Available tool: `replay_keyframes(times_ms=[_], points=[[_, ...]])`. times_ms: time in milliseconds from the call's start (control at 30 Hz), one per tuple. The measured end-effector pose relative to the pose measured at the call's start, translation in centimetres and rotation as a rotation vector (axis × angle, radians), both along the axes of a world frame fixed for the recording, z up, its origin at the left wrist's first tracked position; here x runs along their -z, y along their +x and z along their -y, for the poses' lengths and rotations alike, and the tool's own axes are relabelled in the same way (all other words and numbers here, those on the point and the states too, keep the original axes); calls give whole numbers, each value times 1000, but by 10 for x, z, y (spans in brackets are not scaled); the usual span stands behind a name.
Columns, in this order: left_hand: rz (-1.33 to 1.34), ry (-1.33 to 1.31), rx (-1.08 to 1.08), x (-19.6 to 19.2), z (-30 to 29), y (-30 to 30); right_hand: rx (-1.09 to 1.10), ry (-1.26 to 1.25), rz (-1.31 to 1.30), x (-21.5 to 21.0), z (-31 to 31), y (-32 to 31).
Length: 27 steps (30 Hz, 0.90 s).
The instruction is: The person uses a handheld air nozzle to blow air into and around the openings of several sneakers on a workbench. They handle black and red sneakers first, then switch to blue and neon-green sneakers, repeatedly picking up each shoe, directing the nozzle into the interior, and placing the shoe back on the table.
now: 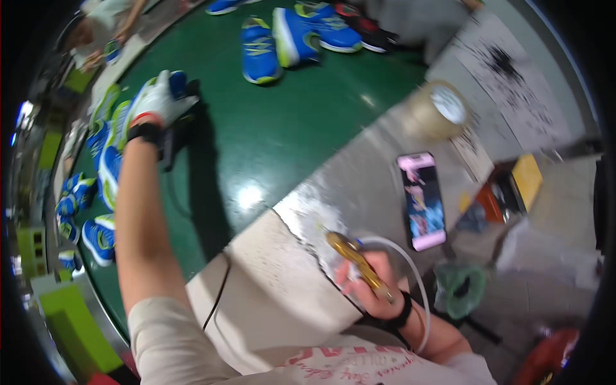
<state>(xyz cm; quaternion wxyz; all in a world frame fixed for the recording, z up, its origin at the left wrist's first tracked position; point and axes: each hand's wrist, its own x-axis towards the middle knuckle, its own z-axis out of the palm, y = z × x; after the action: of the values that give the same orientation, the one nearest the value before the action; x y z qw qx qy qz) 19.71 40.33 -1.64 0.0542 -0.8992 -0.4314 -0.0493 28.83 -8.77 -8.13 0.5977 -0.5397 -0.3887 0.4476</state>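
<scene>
My left hand [160, 106], in a white glove, reaches far out over the green work surface. Its fingers close on a blue sports shoe [178, 83], partly covered by the glove. More blue shoes with lime-green trim, such as one lying on its side [110, 174], are lined up next to my left forearm. Close to my body, my bare right hand [373, 289] is wrapped around a brass-coloured handheld tool [357, 262]. A thin white hose [414, 276] curves from the tool past my wrist.
Several blue shoes [260, 52] and a black-and-red shoe [366, 29] stand at the far side. Right of the belt [256, 141] are a tape roll [439, 110], a phone [421, 200] and a green bag [461, 289]. Another person [106, 29] works at far left.
</scene>
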Motion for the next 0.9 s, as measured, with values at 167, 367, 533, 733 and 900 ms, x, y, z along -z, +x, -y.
replay_keyframes(times_ms=[167,367,533,733,900], points=[[-134,-3,95,-24,97,-7,128,-11,-34,-9,2,-6],[289,191,393,-25,200,-72,50,91,209,-8,0,-7],[1183,-494,-47,-66,305,-143,48,76,288,-13,11,-8],[1578,-726,-207,-21,387,-194,-74,-104,250,-41,32,-31],[1276,-780,199,-33,375,-177,-219,299,-40,-73,49,-50]])
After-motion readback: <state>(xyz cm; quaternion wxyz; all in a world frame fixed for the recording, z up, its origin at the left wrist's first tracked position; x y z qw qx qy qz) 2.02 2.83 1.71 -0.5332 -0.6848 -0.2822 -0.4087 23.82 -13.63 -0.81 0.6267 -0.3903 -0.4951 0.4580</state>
